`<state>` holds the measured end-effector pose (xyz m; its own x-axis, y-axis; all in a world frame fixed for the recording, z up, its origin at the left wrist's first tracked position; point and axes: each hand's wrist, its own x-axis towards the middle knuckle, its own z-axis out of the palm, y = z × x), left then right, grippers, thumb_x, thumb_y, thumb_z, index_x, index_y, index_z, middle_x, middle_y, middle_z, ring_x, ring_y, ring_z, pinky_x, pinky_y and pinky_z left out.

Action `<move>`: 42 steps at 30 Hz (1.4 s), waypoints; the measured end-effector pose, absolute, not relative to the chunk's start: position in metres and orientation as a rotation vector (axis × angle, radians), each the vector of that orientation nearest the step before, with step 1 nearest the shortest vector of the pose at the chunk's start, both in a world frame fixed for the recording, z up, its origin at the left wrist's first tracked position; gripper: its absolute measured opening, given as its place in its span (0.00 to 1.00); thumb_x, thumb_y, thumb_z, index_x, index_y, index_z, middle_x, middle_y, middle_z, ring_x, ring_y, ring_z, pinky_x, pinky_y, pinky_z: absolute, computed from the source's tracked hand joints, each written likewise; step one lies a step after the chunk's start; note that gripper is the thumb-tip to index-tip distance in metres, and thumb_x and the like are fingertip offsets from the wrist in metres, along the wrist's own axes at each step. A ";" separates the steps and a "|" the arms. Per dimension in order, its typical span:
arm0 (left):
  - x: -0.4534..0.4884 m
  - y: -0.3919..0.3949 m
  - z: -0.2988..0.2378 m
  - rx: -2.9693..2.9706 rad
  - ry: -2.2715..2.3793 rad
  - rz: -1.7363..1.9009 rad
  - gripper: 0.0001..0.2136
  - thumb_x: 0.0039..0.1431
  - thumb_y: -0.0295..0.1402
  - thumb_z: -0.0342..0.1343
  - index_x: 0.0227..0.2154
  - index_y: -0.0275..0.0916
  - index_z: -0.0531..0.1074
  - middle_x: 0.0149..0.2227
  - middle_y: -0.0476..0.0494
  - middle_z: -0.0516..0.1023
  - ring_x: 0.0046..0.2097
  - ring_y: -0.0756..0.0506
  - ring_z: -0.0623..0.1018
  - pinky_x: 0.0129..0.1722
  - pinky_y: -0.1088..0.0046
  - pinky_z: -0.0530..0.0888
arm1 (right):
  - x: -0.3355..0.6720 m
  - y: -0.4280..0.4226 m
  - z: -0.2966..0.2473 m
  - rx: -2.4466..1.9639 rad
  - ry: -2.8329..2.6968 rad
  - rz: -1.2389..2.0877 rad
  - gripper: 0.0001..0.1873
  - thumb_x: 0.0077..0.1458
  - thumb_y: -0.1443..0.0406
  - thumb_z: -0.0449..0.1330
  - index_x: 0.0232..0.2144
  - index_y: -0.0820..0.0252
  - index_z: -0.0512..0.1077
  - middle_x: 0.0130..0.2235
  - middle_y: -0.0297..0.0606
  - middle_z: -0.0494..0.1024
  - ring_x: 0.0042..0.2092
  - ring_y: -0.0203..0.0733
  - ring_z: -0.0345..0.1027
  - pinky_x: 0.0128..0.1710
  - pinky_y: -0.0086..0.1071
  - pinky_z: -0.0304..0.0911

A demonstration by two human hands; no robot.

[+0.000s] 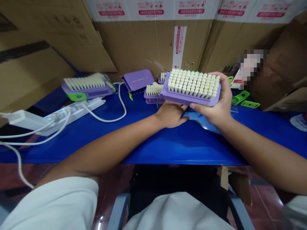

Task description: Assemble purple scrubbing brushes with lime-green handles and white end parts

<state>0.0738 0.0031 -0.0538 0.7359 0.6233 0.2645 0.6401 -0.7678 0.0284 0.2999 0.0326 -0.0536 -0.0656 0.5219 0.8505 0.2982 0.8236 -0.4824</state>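
A purple scrub brush (192, 84) with rows of cream bristles is gripped at its right end by my right hand (222, 103), thumb along the near edge. The bristles face up and towards me, and the brush is raised off the table. Below its left part, my left hand (169, 114) lies low over the blue table, thumb apart from the fingers; the fingertips are partly hidden by the brush. Beside the left hand are a smaller bristled purple piece (153, 91) and a shiny clear plastic sheet (203, 121).
Another purple brush (86, 84) lies at the left by a white power strip (72, 111) with cables. A purple cover (139, 80) stands behind. Green plastic pieces (249, 104) lie at the right. Cardboard boxes (144, 44) wall the back of the blue table (144, 150).
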 end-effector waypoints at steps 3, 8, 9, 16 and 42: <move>0.072 0.004 -0.053 -2.846 -1.055 -0.433 0.27 0.81 0.41 0.55 0.71 0.28 0.80 0.74 0.20 0.81 0.74 0.25 0.82 0.75 0.38 0.78 | 0.300 0.032 -0.054 -0.665 -1.662 0.193 0.59 0.36 0.28 0.85 0.63 0.42 0.72 0.64 0.42 0.79 0.73 0.70 0.75 0.79 0.73 0.69; 0.069 0.013 -0.058 -2.818 -1.016 -0.553 0.25 0.80 0.31 0.49 0.70 0.27 0.80 0.78 0.22 0.77 0.82 0.26 0.74 0.82 0.39 0.71 | 0.302 0.031 -0.055 -0.678 -1.678 0.207 0.59 0.35 0.29 0.86 0.63 0.42 0.73 0.64 0.41 0.81 0.71 0.71 0.77 0.78 0.75 0.70; 0.069 0.015 -0.059 -2.826 -1.011 -0.585 0.25 0.80 0.30 0.48 0.70 0.28 0.80 0.78 0.24 0.77 0.84 0.27 0.71 0.84 0.40 0.69 | 0.302 0.031 -0.055 -0.662 -1.688 0.207 0.60 0.35 0.28 0.86 0.63 0.42 0.73 0.64 0.41 0.81 0.71 0.70 0.78 0.78 0.75 0.71; 0.070 0.023 -0.060 -2.939 -0.993 -0.726 0.23 0.81 0.30 0.46 0.65 0.38 0.83 0.77 0.35 0.80 0.89 0.34 0.62 0.86 0.45 0.68 | 0.303 0.034 -0.056 -0.651 -1.668 0.201 0.60 0.33 0.31 0.87 0.63 0.43 0.73 0.63 0.41 0.81 0.70 0.70 0.77 0.78 0.75 0.70; 0.060 0.024 -0.050 -2.868 -0.988 -0.682 0.26 0.80 0.36 0.49 0.72 0.42 0.82 0.67 0.33 0.89 0.78 0.26 0.78 0.79 0.37 0.76 | 0.303 0.036 -0.061 -0.563 -1.675 0.179 0.60 0.36 0.31 0.87 0.65 0.41 0.73 0.63 0.40 0.79 0.69 0.68 0.76 0.77 0.73 0.71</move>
